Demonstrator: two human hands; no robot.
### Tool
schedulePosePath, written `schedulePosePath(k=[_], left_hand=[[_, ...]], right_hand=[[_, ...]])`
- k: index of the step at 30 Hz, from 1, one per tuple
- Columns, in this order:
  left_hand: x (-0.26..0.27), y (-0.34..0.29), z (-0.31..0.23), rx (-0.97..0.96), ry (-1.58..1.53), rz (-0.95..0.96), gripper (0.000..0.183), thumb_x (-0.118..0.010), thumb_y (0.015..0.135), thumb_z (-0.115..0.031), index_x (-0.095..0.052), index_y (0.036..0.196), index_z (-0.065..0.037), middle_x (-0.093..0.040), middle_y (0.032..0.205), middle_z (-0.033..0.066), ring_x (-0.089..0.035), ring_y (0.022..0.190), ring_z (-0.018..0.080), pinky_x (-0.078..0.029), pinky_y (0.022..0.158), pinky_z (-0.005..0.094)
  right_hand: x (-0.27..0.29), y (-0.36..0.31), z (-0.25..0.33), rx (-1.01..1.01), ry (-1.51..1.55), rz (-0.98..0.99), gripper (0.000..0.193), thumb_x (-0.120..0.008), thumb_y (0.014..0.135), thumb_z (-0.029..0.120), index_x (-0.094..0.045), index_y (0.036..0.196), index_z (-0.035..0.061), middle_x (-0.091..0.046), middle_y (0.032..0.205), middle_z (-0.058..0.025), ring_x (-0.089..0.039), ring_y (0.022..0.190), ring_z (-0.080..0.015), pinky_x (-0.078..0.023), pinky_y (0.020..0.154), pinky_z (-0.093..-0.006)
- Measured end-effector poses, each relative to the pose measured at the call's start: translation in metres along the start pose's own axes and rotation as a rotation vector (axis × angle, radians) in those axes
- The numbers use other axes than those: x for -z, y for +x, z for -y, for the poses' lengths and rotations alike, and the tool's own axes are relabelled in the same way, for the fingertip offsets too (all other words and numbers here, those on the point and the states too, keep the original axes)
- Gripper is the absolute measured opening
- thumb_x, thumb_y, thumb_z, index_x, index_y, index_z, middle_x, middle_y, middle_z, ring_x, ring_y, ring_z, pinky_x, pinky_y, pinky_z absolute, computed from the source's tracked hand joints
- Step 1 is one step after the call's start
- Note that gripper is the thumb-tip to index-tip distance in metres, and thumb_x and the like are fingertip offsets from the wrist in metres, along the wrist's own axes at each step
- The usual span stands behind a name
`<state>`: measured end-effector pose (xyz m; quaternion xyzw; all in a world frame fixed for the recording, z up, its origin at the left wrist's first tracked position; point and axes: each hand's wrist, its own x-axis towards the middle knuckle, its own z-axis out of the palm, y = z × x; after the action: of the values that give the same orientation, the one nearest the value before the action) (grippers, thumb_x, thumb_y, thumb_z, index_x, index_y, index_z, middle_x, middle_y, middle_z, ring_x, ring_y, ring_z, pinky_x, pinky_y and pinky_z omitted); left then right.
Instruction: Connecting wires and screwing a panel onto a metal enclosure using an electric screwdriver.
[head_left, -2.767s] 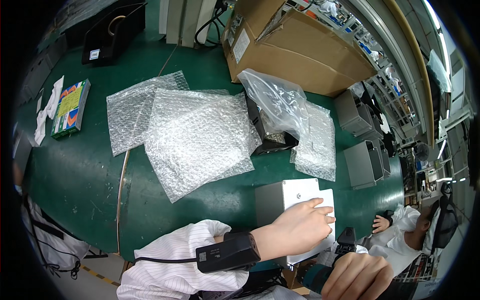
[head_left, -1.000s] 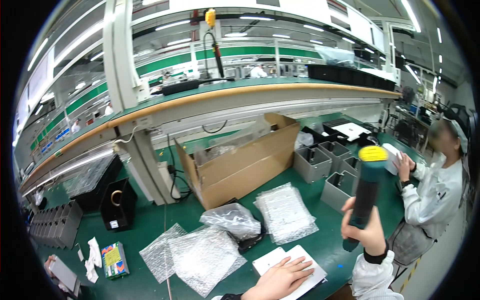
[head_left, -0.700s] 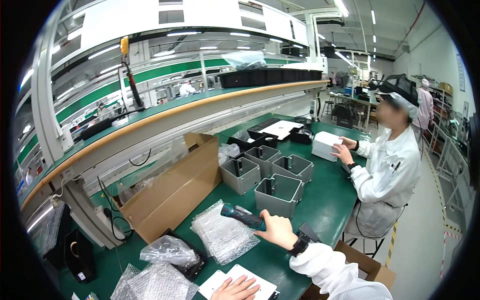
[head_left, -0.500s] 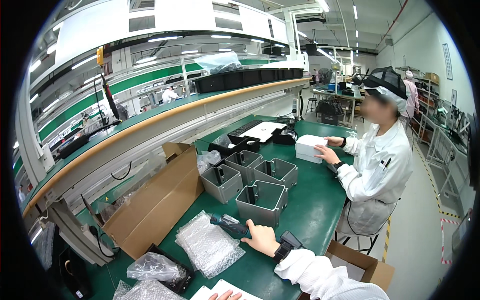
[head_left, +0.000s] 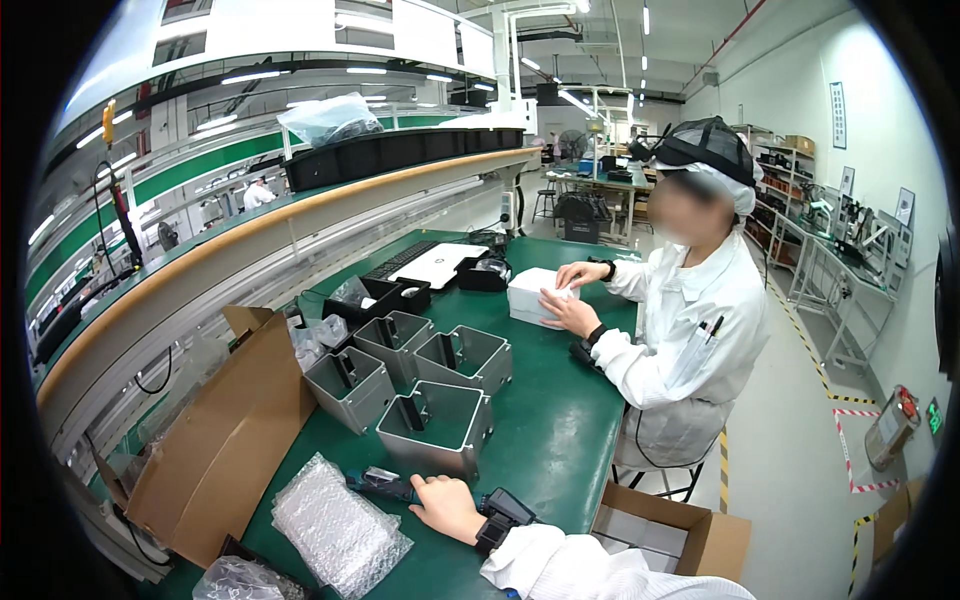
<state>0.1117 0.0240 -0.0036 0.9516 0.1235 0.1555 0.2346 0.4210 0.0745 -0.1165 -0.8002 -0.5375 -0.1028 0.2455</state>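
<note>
My right hand (head_left: 447, 507) is at the near part of the table, fingers closed over a teal and black power screwdriver (head_left: 380, 485) that lies on its side. A black band circles my right wrist, with a dark block beside it. Left of the screwdriver lies a stack of bubble wrap bags (head_left: 338, 530). Just beyond it stands an open grey metal housing (head_left: 433, 445), with further housings (head_left: 352, 402) grouped behind. Each has a black piece on its inner wall. My left hand is out of view.
A tall cardboard box (head_left: 225, 445) leans along the left side. Across the table, a co-worker holds a white box (head_left: 535, 298). Behind the housings are black trays (head_left: 375, 303) and a white laptop-like item (head_left: 440, 266). An open carton (head_left: 715, 540) sits by the right edge.
My view has swung right, so the scene sits further left. My left hand has dropped out of sight. The co-worker's hands have shifted on the white box. My right hand stays at the screwdriver.
</note>
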Motion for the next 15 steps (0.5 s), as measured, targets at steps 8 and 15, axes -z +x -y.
schedulePosePath(k=[8, 15], left_hand=[[0.000, -0.004, -0.001, -0.001, 0.015, 0.000, 0.024, -0.059, 0.081, -0.010, -0.066, 0.103, -0.006, -0.061, 0.114, 0.0139, -0.052, 0.114, 0.0352, -0.033, 0.100, 0.0492], [-0.002, -0.007, -0.002, 0.015, -0.010, -0.003, 0.025, -0.059, 0.080, -0.010, -0.067, 0.104, -0.007, -0.061, 0.113, 0.0137, -0.052, 0.114, 0.0348, -0.033, 0.101, 0.0492]], right_hand=[[0.001, -0.002, 0.006, 0.041, 0.032, -0.087, 0.028, -0.070, 0.070, 0.019, -0.055, 0.090, 0.0046, -0.057, 0.083, -0.0096, -0.057, 0.084, -0.0250, -0.045, 0.072, -0.0361], [0.002, -0.010, 0.018, 0.358, 0.621, -0.075, 0.016, -0.061, 0.078, 0.009, -0.055, 0.090, 0.0018, -0.052, 0.092, -0.0102, -0.054, 0.090, -0.0288, -0.046, 0.078, -0.0368]])
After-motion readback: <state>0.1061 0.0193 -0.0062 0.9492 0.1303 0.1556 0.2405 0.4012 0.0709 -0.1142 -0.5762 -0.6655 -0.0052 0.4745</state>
